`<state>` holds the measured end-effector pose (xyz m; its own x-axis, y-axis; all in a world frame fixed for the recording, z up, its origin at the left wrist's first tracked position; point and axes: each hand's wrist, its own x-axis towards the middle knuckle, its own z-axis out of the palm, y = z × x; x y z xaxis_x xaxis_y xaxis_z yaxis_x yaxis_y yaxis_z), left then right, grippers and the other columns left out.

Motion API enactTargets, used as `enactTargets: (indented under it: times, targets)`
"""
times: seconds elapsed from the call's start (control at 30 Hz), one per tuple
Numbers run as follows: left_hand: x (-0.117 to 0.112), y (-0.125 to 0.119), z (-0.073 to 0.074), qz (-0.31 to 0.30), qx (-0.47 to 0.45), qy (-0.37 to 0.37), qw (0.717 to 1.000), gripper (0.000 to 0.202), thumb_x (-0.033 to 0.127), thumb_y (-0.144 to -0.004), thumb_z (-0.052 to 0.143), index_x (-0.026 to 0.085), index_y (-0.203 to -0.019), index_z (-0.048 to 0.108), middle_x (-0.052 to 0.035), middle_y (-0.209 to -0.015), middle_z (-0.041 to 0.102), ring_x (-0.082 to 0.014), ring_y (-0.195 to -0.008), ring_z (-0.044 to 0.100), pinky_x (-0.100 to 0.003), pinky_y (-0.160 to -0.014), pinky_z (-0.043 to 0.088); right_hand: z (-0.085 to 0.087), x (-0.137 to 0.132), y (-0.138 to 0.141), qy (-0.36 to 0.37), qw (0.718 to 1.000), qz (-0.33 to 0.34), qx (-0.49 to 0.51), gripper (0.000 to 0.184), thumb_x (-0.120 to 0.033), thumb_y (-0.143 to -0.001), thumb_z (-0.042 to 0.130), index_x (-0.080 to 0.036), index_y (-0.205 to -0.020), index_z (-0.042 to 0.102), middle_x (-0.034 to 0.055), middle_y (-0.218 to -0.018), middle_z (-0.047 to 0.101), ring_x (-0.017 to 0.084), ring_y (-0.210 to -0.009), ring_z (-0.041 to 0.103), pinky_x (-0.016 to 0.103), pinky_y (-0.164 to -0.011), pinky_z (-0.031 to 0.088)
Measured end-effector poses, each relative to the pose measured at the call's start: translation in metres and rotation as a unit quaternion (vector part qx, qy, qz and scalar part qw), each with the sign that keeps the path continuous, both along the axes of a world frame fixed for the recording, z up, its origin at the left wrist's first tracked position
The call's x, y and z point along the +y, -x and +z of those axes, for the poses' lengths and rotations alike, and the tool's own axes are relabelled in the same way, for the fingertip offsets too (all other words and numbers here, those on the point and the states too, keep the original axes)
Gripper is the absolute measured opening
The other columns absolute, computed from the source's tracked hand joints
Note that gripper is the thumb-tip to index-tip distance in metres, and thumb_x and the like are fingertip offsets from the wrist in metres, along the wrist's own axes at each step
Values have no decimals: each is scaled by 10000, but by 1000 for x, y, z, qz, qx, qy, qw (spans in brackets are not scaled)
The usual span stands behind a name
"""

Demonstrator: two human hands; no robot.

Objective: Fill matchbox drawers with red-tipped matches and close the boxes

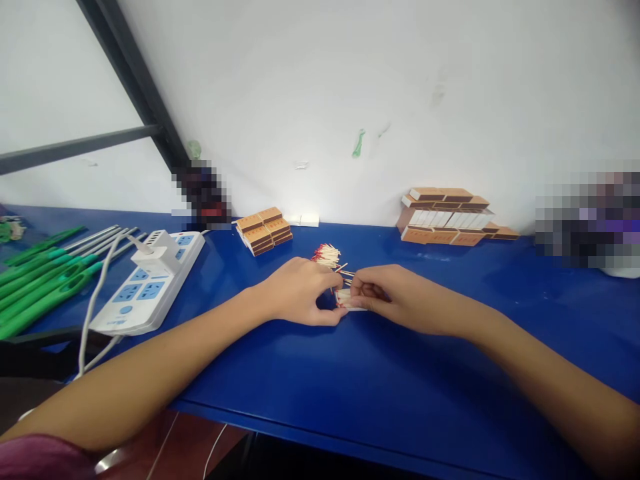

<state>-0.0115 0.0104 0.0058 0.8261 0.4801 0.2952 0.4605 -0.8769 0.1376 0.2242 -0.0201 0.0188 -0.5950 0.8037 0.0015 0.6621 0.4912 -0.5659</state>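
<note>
My left hand (300, 290) and my right hand (395, 297) meet at the middle of the blue table (350, 387). Between their fingertips sits a small white matchbox tray (347, 300) with red-tipped matches in it; both hands pinch it. Just behind the hands lies a loose heap of red-tipped matches (327, 255). A few matches stick out between the fingers of the two hands.
A stack of brown matchboxes (264, 230) lies behind the left hand, and a bigger pile of boxes and white trays (450, 217) at the back right by the wall. A white power strip (150, 280) with a plugged charger and green-handled tools (45, 277) lie at left.
</note>
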Motion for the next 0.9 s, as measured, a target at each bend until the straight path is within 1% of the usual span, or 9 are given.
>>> enactTargets:
  times: [0.07, 0.17, 0.27, 0.43, 0.63, 0.77, 0.9]
  targets:
    - [0, 0, 0, -1, -1, 3, 1000, 303, 467, -854, 634, 180, -756, 628, 13, -701, 670, -125, -600, 598, -278, -542, 370, -2, 1, 2, -2, 1000, -14, 18, 245, -425, -983, 582, -216, -879, 657, -37, -661, 534, 120, -581, 438, 254, -554, 332]
    - [0, 0, -1, -2, -2, 3, 1000, 298, 467, -856, 634, 184, -763, 626, 17, -699, 666, -126, -605, 596, -278, -553, 371, -5, 1, 3, -24, 999, -20, 23, 212, -413, -967, 625, -219, -910, 689, -44, -665, 521, 115, -586, 444, 257, -573, 338]
    - [1, 0, -2, 0, -3, -4, 1000, 300, 477, -864, 624, 189, -783, 631, 17, -704, 670, -128, -610, 593, -280, -562, 366, -8, 1, 5, -53, 999, -10, 8, 233, -409, -971, 627, -214, -863, 694, -19, -713, 566, 123, -621, 482, 265, -600, 352]
    - [0, -1, -3, -4, -4, -3, 1000, 291, 469, -857, 632, 189, -778, 631, 11, -723, 687, -132, -626, 606, -284, -561, 355, -7, 0, 7, -69, 997, 34, -3, 240, -359, -1012, 565, -210, -841, 643, 18, -816, 626, 146, -698, 537, 278, -661, 379]
    - [-2, -2, -2, -6, -4, -6, 1000, 285, 465, -856, 632, 191, -780, 624, 17, -710, 673, -128, -625, 597, -283, -556, 349, -3, -2, 3, -35, 998, 30, -46, 257, -406, -1036, 523, -220, -883, 613, 37, -907, 669, 170, -769, 593, 291, -693, 412]
    - [-2, -2, -3, -9, -3, -5, 1000, 273, 464, -857, 634, 195, -813, 643, 18, -739, 686, -128, -647, 612, -281, -564, 357, -3, -2, 2, -30, 998, 46, -35, 251, -419, -1036, 517, -225, -925, 631, 42, -941, 684, 182, -808, 620, 294, -707, 422]
    - [-2, -2, -3, -7, 5, 2, 1000, 283, 473, -856, 636, 192, -835, 657, 10, -751, 692, -132, -667, 627, -277, -575, 375, -5, -2, 1, -33, 998, 48, -35, 285, -440, -1038, 507, -223, -891, 619, 41, -916, 678, 180, -783, 612, 295, -694, 415]
